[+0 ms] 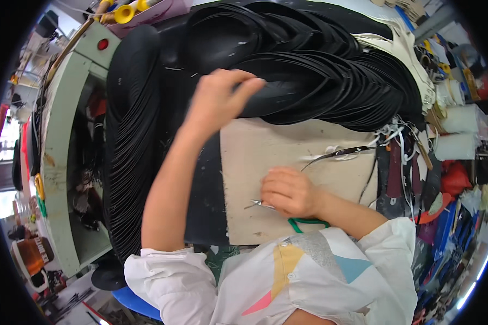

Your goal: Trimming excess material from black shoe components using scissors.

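Note:
My left hand (218, 100) is raised at the near edge of the stacked black oval pieces (292, 86), its thumb apart from the bent fingers. Nothing shows in it. Over the beige board (249, 162), my right hand (290, 192) is closed around a pair of scissors. The green handle (309, 221) sticks out below the palm, and the metal blades (259, 203) point left. Just beyond the right hand, a thin curved black strip (341, 153) lies on the board beside some white scraps.
Another long stack of black pieces (127, 146) runs down the left side, next to a pale green cabinet (65, 146). White straps (412, 59) lie at the back right. Yellow thread cones (124, 13) stand at the back left. Tools and cords crowd the board's right edge.

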`<action>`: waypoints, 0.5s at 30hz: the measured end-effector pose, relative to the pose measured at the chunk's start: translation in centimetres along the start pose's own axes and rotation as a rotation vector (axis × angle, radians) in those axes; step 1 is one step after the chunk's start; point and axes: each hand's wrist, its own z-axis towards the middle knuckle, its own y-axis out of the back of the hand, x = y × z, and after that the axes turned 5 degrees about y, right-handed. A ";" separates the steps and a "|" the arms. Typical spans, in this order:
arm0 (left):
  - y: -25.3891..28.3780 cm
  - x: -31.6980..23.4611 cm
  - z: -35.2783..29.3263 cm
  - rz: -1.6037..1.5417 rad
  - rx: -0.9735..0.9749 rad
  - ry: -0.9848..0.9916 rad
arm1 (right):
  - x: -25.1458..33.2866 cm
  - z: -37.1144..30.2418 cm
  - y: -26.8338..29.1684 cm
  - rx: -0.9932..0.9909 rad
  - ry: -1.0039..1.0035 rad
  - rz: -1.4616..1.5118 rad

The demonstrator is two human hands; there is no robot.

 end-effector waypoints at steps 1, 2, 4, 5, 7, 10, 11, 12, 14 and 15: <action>-1.8 -1.7 0.5 -0.112 0.105 0.063 | 0.5 0.3 0.8 -0.032 -0.040 0.029; -3.9 -2.5 0.8 -0.165 0.093 0.044 | 1.3 0.9 1.6 -0.070 -0.075 0.068; -8.6 -3.0 1.6 -0.290 0.113 0.015 | 2.1 1.4 3.0 -0.148 -0.171 0.093; -9.7 -3.7 2.0 -0.354 0.139 0.015 | 2.3 1.3 3.6 -0.189 -0.224 0.090; -10.4 -4.2 2.1 -0.186 0.090 0.013 | 2.6 1.1 4.9 -0.229 -0.331 0.069; -10.2 -3.4 1.6 -0.243 -0.031 0.046 | 3.0 0.3 6.8 -0.209 -0.509 0.017; -9.3 -3.8 1.4 -0.214 0.037 0.182 | 3.1 0.3 7.4 -0.185 -0.562 0.004; -9.3 -3.6 1.0 -0.152 0.001 0.130 | 3.1 0.2 7.7 -0.161 -0.614 -0.008; -10.3 -3.2 0.6 -0.046 -0.131 -0.066 | 2.8 -0.3 7.5 -0.212 -0.621 0.055; -11.2 -2.8 0.6 -0.003 -0.229 -0.210 | 2.7 -0.5 7.4 -0.238 -0.624 0.083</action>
